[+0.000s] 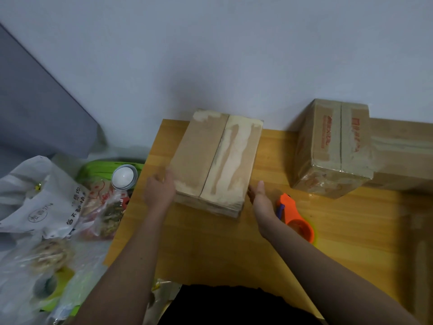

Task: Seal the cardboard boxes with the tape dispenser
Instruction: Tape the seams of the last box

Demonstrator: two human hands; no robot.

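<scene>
A plain cardboard box (215, 160) stands on the wooden table (210, 242), flaps closed, with a seam down its middle and torn paper patches on top. My left hand (159, 191) presses flat against the box's left side. My right hand (261, 202) lies with straight fingers along its right side, touching or nearly touching it. An orange tape dispenser (296, 218) lies on the table just right of my right hand. A second box (332, 148), wrapped in clear tape and printed with red lettering, sits tilted at the back right.
Left of the table lie plastic bags (39, 200), food packets (105, 202), a white cup (124, 177) and a green item (98, 170). More cardboard (403, 156) lies behind the taped box. A pale wall stands close behind the table.
</scene>
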